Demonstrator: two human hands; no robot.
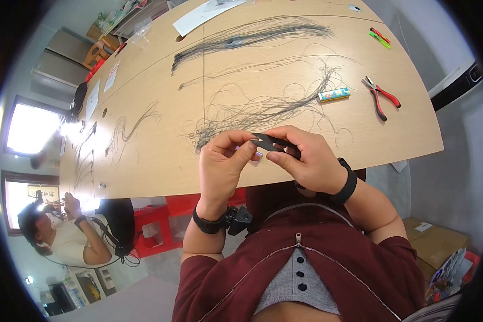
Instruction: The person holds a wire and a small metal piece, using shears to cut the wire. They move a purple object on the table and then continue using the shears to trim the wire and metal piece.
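Observation:
Just above the table's near edge, my left hand (222, 163) and my right hand (308, 161) meet around a flat black strap-like piece (264, 143). Each hand pinches it between thumb and fingers, and a gap shows between its two strands. Its exact kind is not clear, and its right end is partly covered by my right fingers. A small shiny iridescent piece (257, 157) shows beneath the hands. Right beyond them spreads a loose bundle of thin dark cords (257, 115), with a colourful tube-shaped item (334, 95) lying at its right end.
Red-handled pliers (382, 99) lie on the wooden table (402, 134) at right, below a red and a green pen-like item (380, 38). A second cord bundle (252, 38) lies farther back. Another person (75, 231) sits at left by a red stool (155, 228). Cardboard box (434, 241) stands lower right.

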